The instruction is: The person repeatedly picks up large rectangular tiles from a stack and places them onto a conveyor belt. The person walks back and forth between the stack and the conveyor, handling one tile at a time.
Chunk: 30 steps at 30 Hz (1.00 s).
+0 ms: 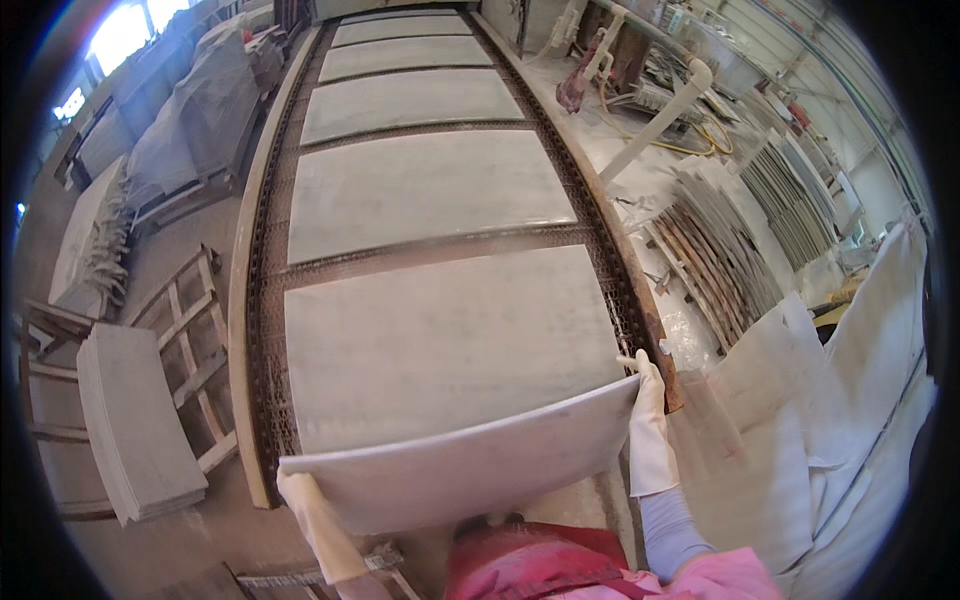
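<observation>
Far left of the frame: a stack of grey slabs (pixel 135 430) lying on a wooden pallet (pixel 195 330), with wrapped bundles (pixel 195 120) above it toward the upper left.

Left of centre, running from the lower middle up to the top edge: a long conveyor (pixel 262 330) with a mesh belt, carrying a row of pale stone slabs (pixel 425 190) one behind another.

Bottom centre: a large pale stone slab (pixel 470 465) held tilted, near edge raised, far edge over the end of the conveyor, just in front of the nearest slab (pixel 440 340) lying flat on the belt.

Lower left of that held slab: left hand (pixel 297 490) in a cream glove, gripping the left corner, fingers curled under the edge and hidden, thumb side against the rim.

Bottom edge, centre: pink apron (pixel 540 565) below the slab.

Lower right of the slab: right hand (pixel 648 395) in a cream glove, clamped on the right corner, fingers pressed together along the edge, a pale blue sleeve (pixel 670 530) below the cuff.

Right of the conveyor: leaning rows of thin slabs (pixel 715 255) on a rack, and white sheeting (pixel 860 370) toward the far right. Upper right: a white pipe (pixel 660 120) slanting across a cluttered floor.
</observation>
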{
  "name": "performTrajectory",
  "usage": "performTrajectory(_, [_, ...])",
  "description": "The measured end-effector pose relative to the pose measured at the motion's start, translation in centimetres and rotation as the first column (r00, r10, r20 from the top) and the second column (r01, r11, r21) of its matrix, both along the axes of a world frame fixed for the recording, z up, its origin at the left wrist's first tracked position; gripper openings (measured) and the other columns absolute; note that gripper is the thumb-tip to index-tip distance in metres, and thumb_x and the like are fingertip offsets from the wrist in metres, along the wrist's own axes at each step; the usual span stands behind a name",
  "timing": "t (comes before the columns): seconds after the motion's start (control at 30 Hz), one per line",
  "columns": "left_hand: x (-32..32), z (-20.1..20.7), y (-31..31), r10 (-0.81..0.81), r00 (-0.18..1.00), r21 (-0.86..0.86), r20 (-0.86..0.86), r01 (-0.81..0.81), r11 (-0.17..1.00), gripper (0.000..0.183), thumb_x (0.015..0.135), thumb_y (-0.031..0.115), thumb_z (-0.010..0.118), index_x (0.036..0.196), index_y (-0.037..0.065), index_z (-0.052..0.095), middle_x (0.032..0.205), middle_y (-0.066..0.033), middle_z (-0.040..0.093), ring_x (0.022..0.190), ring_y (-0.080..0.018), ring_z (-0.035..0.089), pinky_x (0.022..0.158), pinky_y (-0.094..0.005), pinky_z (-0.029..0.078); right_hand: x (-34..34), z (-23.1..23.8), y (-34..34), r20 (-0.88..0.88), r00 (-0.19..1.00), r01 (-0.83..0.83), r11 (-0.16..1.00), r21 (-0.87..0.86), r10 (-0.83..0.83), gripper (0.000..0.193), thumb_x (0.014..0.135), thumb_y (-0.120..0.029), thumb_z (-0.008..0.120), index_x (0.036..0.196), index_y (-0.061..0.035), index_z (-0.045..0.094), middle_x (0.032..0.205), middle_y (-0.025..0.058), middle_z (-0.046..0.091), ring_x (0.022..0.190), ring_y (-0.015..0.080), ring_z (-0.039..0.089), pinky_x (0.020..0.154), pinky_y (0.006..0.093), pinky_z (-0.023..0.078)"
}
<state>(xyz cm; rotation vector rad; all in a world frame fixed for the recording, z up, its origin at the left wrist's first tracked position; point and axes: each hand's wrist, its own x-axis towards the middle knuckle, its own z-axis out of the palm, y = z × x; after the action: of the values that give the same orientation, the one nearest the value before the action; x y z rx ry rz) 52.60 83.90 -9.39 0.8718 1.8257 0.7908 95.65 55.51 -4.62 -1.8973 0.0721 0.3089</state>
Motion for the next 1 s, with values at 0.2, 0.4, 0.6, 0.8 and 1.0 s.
performTrajectory(0.2, [3.7, 3.1, -1.0, 0.197, 0.970, 0.074, 0.144, -0.209, 0.975, 0.044, 0.069, -0.015, 0.029, 0.103, 0.002, 0.054, 0.100, -0.0084, 0.058, 0.089, -0.0202, 0.056, 0.083, -0.0324, 0.045, 1.2, -1.4, -0.8, 0.097, 0.941, -0.334, 0.932, 0.143, 0.323, 0.043, 0.090, -0.024, 0.061, 0.126, -0.0030, 0.052, 0.120, 0.0062, 0.054, 0.107, 0.0123, 0.047, 0.095, 0.0252, 0.035])
performTrajectory(0.4, [4.4, 3.8, -1.9, 0.259, 0.878, 0.218, 0.404, -0.367, 0.904, 0.039, 0.072, -0.018, 0.036, 0.102, -0.002, 0.055, 0.101, -0.0125, 0.061, 0.089, -0.0213, 0.062, 0.080, -0.0319, 0.052, 3.2, -4.2, -0.7, 0.110, 0.939, -0.334, 0.940, 0.073, 0.326, 0.045, 0.090, -0.032, 0.062, 0.122, -0.0022, 0.055, 0.113, 0.0035, 0.059, 0.101, 0.0103, 0.053, 0.091, 0.0235, 0.041])
performTrajectory(0.6, [1.1, 1.6, -4.5, 0.202, 0.839, 0.369, 0.505, -0.422, 0.829, 0.022, 0.091, -0.002, 0.044, 0.111, -0.002, 0.052, 0.109, -0.0162, 0.059, 0.099, -0.0221, 0.060, 0.091, -0.0318, 0.049, 4.8, -6.7, -0.7, 0.120, 0.947, -0.302, 0.953, 0.009, 0.298, 0.042, 0.088, -0.034, 0.064, 0.116, -0.0027, 0.059, 0.104, 0.0025, 0.061, 0.091, 0.0098, 0.055, 0.083, 0.0231, 0.045])
performTrajectory(0.8, [-6.3, -3.6, -11.1, -0.021, 0.995, 0.293, -0.093, 0.048, 0.955, 0.042, 0.094, 0.033, 0.049, 0.112, -0.004, 0.057, 0.111, -0.0164, 0.061, 0.107, -0.0257, 0.057, 0.091, -0.0331, 0.046, 7.1, -9.4, -0.7, 0.103, 0.951, -0.299, 0.952, 0.057, 0.293, 0.048, 0.084, -0.037, 0.069, 0.116, -0.0019, 0.059, 0.105, 0.0066, 0.061, 0.097, 0.0139, 0.055, 0.088, 0.0266, 0.042])
performTrajectory(1.0, [-9.9, -8.0, -12.4, -0.304, 0.949, -0.245, -0.089, 0.275, 0.930, 0.079, 0.086, 0.067, 0.040, 0.114, -0.005, 0.059, 0.108, -0.0202, 0.063, 0.105, -0.0296, 0.058, 0.089, -0.0366, 0.045, 6.8, -8.5, -0.1, 0.114, 0.966, -0.240, 0.969, 0.050, 0.233, 0.046, 0.085, -0.035, 0.067, 0.117, -0.0026, 0.059, 0.108, 0.0076, 0.062, 0.099, 0.0168, 0.057, 0.087, 0.0287, 0.044])
